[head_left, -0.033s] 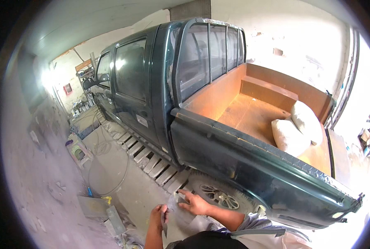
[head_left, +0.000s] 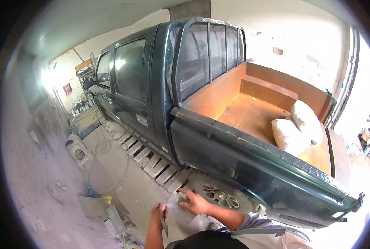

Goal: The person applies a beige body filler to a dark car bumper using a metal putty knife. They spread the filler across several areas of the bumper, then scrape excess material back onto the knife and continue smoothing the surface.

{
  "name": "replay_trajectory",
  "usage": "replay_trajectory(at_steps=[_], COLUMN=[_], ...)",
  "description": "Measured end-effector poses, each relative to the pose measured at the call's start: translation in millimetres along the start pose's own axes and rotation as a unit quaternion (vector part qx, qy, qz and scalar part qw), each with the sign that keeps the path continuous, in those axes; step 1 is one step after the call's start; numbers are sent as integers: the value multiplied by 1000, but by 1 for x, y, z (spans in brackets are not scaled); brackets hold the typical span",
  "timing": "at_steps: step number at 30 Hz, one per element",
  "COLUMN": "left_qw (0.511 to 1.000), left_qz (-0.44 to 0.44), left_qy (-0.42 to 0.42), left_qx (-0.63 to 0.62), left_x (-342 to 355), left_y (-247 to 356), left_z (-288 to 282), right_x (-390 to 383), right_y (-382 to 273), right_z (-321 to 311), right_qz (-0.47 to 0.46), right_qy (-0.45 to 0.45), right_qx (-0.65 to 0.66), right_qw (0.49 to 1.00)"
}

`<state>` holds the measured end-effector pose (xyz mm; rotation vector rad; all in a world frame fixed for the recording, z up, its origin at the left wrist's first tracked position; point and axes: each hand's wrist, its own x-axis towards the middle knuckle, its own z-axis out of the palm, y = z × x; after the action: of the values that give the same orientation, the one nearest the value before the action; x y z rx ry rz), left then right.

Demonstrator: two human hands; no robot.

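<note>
My left hand (head_left: 158, 212) is closed on a thin, dark grey flat piece (head_left: 164, 222) that hangs down beside the wrist. I cannot make out whether it is a spreader or a folded sheet. Just to the right, my right hand (head_left: 194, 203) has its index finger stretched out and its thumb apart. A pale, see-through piece (head_left: 174, 202), perhaps plastic, shows between the two hands; which hand holds it is not clear. Beyond the right hand stands the rear wheel (head_left: 220, 196) of a dark green pickup truck (head_left: 209, 139).
Two stuffed white sacks (head_left: 290, 137) lie in the truck's rusty orange bed (head_left: 241, 110). A slatted grate (head_left: 151, 164) runs along the truck's side. On the floor to the left are a looped hose (head_left: 106, 191), a plastic container (head_left: 79, 149) and flat boards (head_left: 93, 206).
My left hand has shifted very slightly, and the thin grey piece shows a little broader. The right hand and the truck look the same.
</note>
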<state>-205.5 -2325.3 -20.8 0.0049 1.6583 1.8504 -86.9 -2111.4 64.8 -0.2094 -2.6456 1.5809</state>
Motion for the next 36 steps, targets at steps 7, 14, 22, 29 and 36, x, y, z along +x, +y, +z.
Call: replay_trajectory(at_steps=[7, 14, 22, 29, 36], left_qw=[958, 867, 919, 903, 931], left_qz=[-165, 2, -13, -35, -81], left_qy=[108, -154, -145, -41, -11], left_qx=[-210, -473, -367, -426, -356], left_x=[35, -2, 7, -24, -23], left_y=[-10, 21, 26, 50, 59], left_z=[-22, 10, 17, 62, 57], right_x=[2, -13, -26, 15, -1], right_y=[25, 1, -21, -43, -53], right_z=[-8, -3, 42, 20, 19], right_qz=[-10, -42, -24, 50, 51], right_qy=[50, -23, -183, -82, -68], right_qx=[-16, 298, 441, 511, 383], right_qw=[999, 953, 879, 854, 920])
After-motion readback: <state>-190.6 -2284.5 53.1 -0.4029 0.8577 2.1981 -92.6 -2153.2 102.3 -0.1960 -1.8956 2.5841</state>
